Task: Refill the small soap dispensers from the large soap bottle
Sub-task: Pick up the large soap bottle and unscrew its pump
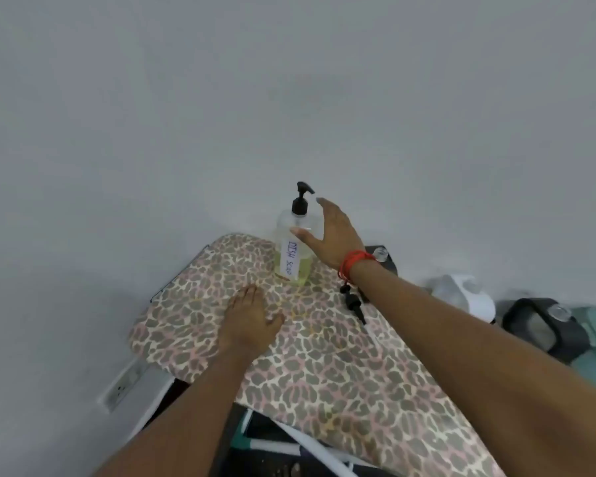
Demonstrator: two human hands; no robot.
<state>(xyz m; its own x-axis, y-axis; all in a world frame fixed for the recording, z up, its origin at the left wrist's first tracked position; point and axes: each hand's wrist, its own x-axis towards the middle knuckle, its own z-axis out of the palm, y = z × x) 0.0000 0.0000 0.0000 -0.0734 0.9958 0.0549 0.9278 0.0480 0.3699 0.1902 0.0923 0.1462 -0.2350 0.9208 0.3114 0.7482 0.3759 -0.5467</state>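
Observation:
A clear soap dispenser [291,247] with a black pump, yellow-green liquid and a white label reading "DISH SOAP" stands upright at the far end of a leopard-print board [324,366]. My right hand [331,235] is open just to the right of the bottle, thumb in front of it and fingers spread near the neck, not closed around it. My left hand [248,321] lies flat, palm down, on the board in front of the bottle. A loose black pump head [353,302] lies on the board under my right forearm.
A white jug-like container [461,294] sits beyond the board's right edge, with dark containers [537,325] further right. A plain grey wall is close behind the bottle. A wall socket [123,387] is at lower left, and white frame bars show below the board.

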